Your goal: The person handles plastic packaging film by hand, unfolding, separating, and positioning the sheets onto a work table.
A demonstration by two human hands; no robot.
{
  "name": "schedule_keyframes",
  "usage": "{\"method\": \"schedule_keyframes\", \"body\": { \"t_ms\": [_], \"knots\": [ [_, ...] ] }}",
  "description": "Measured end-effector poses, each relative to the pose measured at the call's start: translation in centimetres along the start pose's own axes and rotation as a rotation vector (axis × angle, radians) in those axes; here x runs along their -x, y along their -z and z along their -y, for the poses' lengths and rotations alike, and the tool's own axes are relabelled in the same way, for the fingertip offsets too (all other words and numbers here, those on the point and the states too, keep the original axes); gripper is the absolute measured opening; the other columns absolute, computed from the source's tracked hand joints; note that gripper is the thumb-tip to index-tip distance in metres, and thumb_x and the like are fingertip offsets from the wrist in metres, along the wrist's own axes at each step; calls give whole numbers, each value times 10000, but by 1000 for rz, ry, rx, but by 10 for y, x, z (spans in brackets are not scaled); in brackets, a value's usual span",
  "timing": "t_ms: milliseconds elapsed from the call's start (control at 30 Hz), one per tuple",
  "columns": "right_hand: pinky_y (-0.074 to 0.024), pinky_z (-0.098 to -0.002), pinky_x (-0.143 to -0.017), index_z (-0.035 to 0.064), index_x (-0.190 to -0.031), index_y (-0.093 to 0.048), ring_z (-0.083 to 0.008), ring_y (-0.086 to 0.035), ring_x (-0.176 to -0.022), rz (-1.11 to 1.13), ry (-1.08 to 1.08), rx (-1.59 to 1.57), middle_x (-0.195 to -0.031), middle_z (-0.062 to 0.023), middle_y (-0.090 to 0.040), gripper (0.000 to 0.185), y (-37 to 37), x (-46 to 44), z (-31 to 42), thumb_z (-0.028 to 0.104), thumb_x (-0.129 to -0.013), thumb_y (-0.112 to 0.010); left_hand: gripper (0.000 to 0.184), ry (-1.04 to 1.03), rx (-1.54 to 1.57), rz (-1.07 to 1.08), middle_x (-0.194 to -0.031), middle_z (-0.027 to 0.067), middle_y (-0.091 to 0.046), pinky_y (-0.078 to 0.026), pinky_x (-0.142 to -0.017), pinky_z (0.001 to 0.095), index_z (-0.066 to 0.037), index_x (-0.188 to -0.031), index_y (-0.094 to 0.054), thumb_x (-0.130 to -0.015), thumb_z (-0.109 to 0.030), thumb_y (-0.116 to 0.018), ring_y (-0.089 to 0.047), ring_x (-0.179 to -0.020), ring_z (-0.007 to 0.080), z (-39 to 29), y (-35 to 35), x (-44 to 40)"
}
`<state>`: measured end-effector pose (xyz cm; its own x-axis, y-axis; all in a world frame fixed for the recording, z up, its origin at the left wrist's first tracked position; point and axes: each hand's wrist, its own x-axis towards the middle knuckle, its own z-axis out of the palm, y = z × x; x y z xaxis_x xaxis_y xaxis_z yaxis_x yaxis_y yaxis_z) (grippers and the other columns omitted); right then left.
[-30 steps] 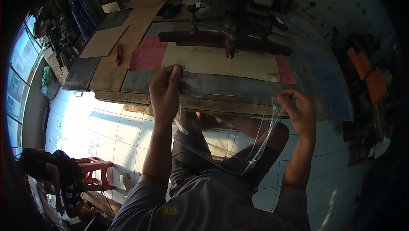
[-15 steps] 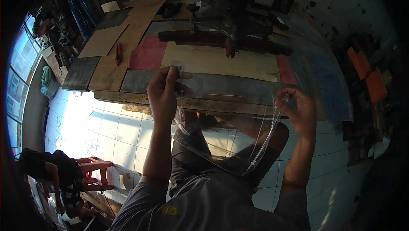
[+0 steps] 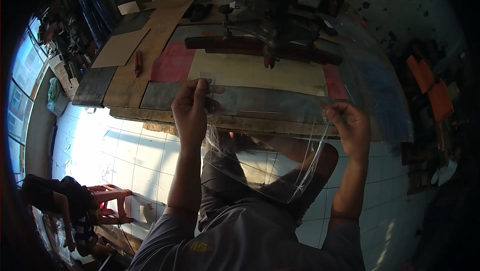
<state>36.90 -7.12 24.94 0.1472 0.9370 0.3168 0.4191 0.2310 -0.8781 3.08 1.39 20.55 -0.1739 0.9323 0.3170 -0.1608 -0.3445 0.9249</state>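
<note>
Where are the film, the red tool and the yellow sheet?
Film (image 3: 307, 177), head view: creases on its hanging right side.
Red tool (image 3: 138, 64), head view: middle of its body.
Yellow sheet (image 3: 255, 72), head view: middle of its visible surface.

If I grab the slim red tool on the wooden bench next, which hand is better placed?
Probably your left hand: it is nearer the slim red tool, which lies on that side. Your right hand is farther across. Both hold the clear plastic sheet, so neither is free.
</note>
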Motion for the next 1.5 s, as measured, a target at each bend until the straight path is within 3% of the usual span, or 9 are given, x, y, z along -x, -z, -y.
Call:
{"method": "schedule_keyframes", "body": {
  "t_ms": [333, 900, 1133, 1333, 1500],
  "knots": [
    [-514, -281, -873, -35, -1045, -729, -123, -699, -926, -83, -24, -127, -938, -84, -767, 193, -6, 2, -6, 151, -994, -728, 271, -21, -5, -15, -912, 120, -782, -481, -528, 222, 6, -1103, -678, -1088, -249, -587, -694, -590, 116, -2, -5, 3],
    [-483, -313, -992, -23, -1096, -718, -149, -683, -1008, -63, -131, -246, -1020, -97, -756, 236, -4, 3, -39, 200, -1035, -673, 255, -37, -45, 6, -910, 113, -785, -479, -517, 212, 20, -1109, -686, -1082, -216, -593, -663, -575, 73, 19, -13, -1],
    [-468, -329, -1023, -3, -1122, -677, -156, -672, -1053, -260, -74, -173, -1065, -104, -747, 279, -15, 12, -62, 264, -1076, -608, 263, 91, -115, 108, -933, 132, -790, -494, -530, 211, 29, -1094, -676, -1080, -221, -597, -690, -618, 80, 11, -20, 15],
    [-466, -329, -1022, 3, -1066, -648, -167, -675, -1057, -285, -102, -147, -1057, -102, -749, 306, -15, 23, -88, 303, -1086, -589, 267, 264, -54, 140, -918, 141, -785, -530, -557, 225, 40, -1090, -661, -1077, -220, -602, -733, -670, 119, -2, -23, 28],
    [-464, -335, -1030, 14, -1093, -600, -185, -691, -1055, -288, 10, -121, -1051, -125, -751, 261, -25, 20, -97, 265, -1110, -531, 196, 118, -157, 103, -869, 133, -779, -508, -543, 234, 35, -1067, -647, -1067, -157, -610, -703, -615, 122, -2, -25, 32]
  ]
}}
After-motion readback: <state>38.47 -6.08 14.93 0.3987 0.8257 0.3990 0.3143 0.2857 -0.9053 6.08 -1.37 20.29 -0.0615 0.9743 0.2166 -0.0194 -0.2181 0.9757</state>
